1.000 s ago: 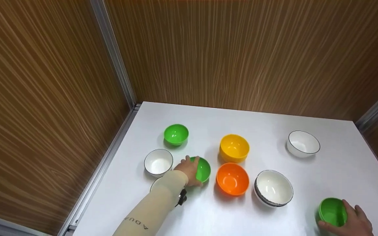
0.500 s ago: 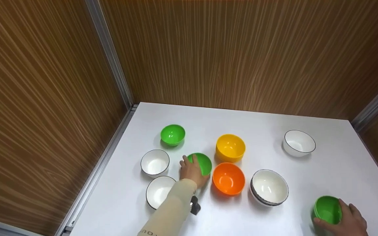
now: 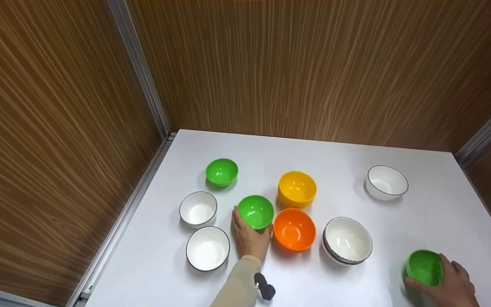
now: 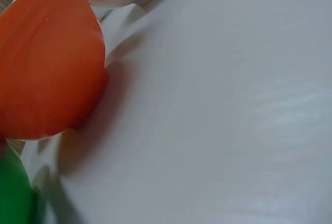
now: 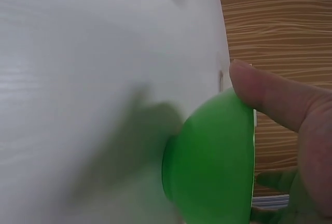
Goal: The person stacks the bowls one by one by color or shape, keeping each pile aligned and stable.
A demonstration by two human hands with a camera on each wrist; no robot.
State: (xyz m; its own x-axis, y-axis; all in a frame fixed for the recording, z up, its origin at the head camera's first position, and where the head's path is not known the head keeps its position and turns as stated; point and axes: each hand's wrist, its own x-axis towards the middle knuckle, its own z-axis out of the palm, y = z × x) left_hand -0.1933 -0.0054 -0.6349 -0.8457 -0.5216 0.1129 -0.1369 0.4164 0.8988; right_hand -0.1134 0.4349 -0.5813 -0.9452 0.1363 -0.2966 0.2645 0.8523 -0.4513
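Left hand (image 3: 252, 244): grips middle green bowl (image 3: 255, 211).
Right hand (image 3: 452, 282): grips near-right green bowl (image 3: 424, 267).
Orange bowl (image 3: 294, 230): I could bump it (just beside) drifting right.

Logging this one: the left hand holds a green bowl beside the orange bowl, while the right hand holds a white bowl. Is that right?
One detail is wrong: the right hand holds a green bowl, not a white one, as the right wrist view shows. The left hand does hold another green bowl beside the orange bowl.
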